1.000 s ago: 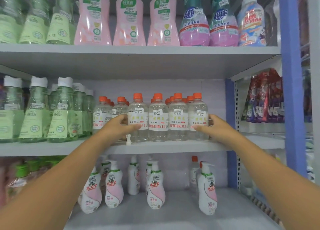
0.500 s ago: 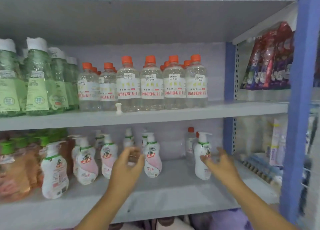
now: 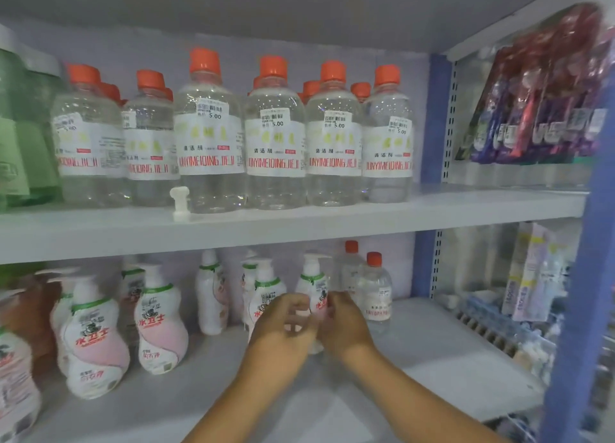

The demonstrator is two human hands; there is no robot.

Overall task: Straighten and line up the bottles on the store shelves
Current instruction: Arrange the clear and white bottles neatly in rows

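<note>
On the lower shelf (image 3: pixel 432 359) stand several white-and-pink pump bottles. My left hand (image 3: pixel 283 326) and my right hand (image 3: pixel 347 322) meet around one pump bottle (image 3: pixel 312 279) near the shelf's middle, with fingers curled on its two sides; its lower half is hidden and the hands are blurred. A second pump bottle (image 3: pixel 264 286) stands just left of it, partly behind my left hand. Two small clear bottles with orange caps (image 3: pixel 374 289) stand right of my right hand. Above, a row of clear orange-capped bottles (image 3: pixel 274 136) stands upright with labels facing out.
A loose white pump head (image 3: pixel 179 199) sits at the upper shelf's front edge. Green bottles (image 3: pixel 23 143) fill the far left. A blue upright post (image 3: pixel 429 119) bounds the bay; hanging red and purple packets (image 3: pixel 545 103) are to its right. More pump bottles (image 3: pixel 93 339) crowd the lower left.
Both hands left the clear orange-capped bottles, dropped to the lower shelf and came together around a pump bottle. The view tilted down and moved closer.
</note>
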